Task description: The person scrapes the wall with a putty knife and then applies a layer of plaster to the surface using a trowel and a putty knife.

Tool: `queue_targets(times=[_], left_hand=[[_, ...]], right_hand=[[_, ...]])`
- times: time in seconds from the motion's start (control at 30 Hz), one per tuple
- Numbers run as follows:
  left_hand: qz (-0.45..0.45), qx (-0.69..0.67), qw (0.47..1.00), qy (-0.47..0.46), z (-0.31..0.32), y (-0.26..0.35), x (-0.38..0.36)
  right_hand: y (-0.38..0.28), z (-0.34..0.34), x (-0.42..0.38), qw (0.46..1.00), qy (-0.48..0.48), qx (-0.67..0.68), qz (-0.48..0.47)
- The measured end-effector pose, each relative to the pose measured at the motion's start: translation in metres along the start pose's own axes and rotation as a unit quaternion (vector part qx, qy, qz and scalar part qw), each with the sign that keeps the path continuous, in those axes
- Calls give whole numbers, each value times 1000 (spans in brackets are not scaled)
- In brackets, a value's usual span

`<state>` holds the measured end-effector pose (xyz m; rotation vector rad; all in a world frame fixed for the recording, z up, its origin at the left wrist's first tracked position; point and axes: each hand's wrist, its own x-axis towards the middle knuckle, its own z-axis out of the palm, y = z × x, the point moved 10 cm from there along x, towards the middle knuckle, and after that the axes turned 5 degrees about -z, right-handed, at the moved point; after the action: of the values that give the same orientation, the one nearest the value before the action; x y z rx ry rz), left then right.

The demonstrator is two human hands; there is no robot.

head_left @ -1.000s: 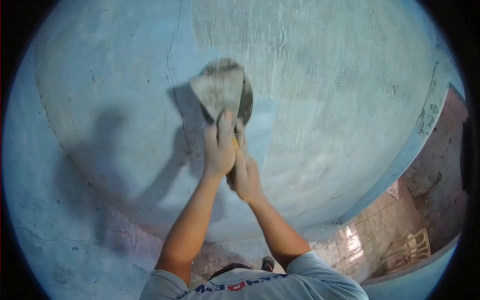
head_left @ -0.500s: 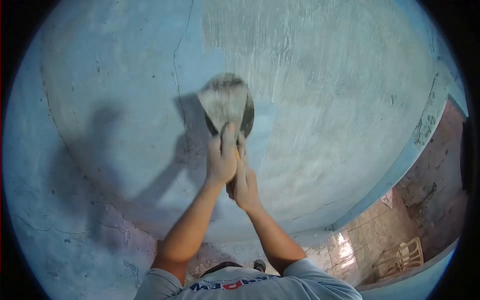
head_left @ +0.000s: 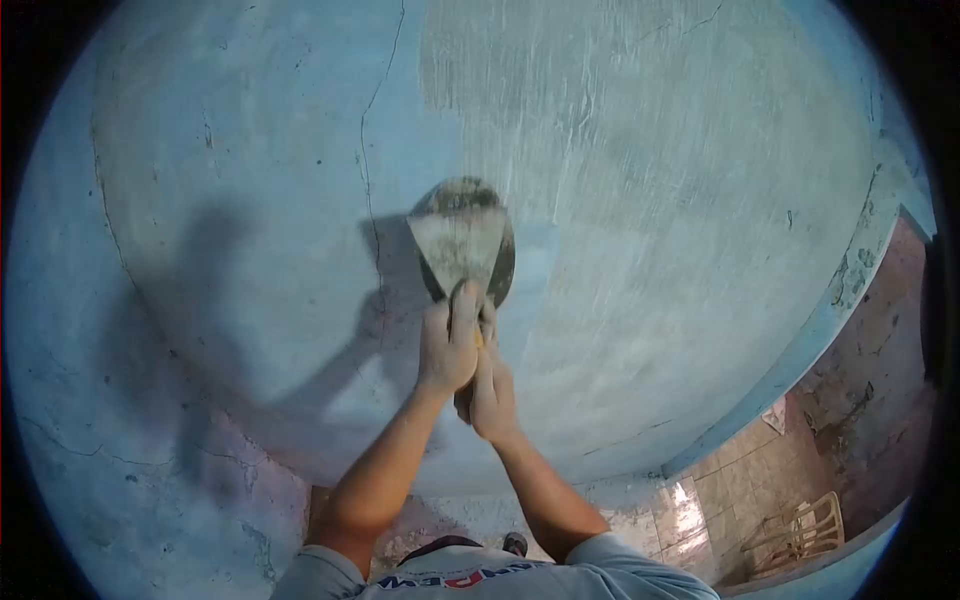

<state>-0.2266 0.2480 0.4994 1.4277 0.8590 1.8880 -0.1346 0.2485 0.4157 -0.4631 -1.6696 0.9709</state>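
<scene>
**Two hands, one blade on a blue wall**

Both hands are clamped on a single putty knife [head_left: 458, 245], the left hand [head_left: 447, 345] wrapped over the top of the handle with its forefinger laid forward along the neck of the blade, the right hand [head_left: 492, 385] closed around the handle just beneath it, the two touching. A sliver of yellow handle shows between them. The broad, grey-smeared blade fans out above the knuckles and lies flat against the blue wall [head_left: 250, 200], its top edge sitting at the lower left margin of a pale, scraped grey patch [head_left: 640, 150] that spreads up and to the right. A thin crack [head_left: 368, 180] runs down the wall just left of the blade, and the tool and arms throw a dark shadow to the left. Both forearms reach up from a light grey shirt [head_left: 480, 575] at the bottom of the view. Far below to the right, a plastic chair [head_left: 805, 530] stands on a tiled floor [head_left: 720, 500].
</scene>
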Motion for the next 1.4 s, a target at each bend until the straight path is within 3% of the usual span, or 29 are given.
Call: queue_targets(times=[0.1, 0.17, 0.2, 0.3, 0.43, 0.5, 0.6, 0.73, 0.8, 0.9, 1.0, 1.1, 1.27, 1.37, 1.4], left_hand=[[6, 16, 1000, 3, 1, -6, -12], [39, -8, 999, 16, 8, 30, 22], [10, -22, 1000, -17, 14, 44, 39], [11, -18, 999, -27, 18, 68, 69], [11, -11, 1000, 0, -2, 12, 22], [-4, -7, 1000, 8, -8, -28, -17], [2, 8, 1000, -1, -2, -12, -9], [4, -5, 999, -49, 16, 46, 52], [4, -6, 998, -55, 18, 55, 66], [5, 20, 1000, -13, 5, 18, 32], [-9, 6, 1000, 14, -3, -24, -17], [-22, -4, 1000, -13, 2, -26, -20], [16, -6, 999, -36, 24, 57, 59], [12, -5, 1000, -24, 11, 29, 44], [3, -7, 1000, -9, 5, 11, 23]], right_hand=[[-13, -2, 3, 1000, 7, -3, -7], [-42, -4, 27, 999, 32, 26, -12], [-57, -7, 49, 998, 44, 39, -36], [-67, -2, 79, 991, 23, 127, 24], [-11, 1, 23, 997, 33, 55, 37], [-1, 2, -3, 998, 47, 17, -29], [5, -1, -10, 999, 44, 16, -23], [-51, -4, 62, 998, -10, 46, 37], [-63, -4, 68, 999, -7, 39, 26], [-37, -4, 39, 999, 31, -5, -24], [3, -8, -1, 981, 99, -90, -138], [-1, -3, -17, 998, 49, 17, 22], [-56, -8, 63, 996, 30, 79, 11], [-45, -7, 51, 998, 37, 30, -31], [-23, -6, 28, 1000, 25, -1, 7]])
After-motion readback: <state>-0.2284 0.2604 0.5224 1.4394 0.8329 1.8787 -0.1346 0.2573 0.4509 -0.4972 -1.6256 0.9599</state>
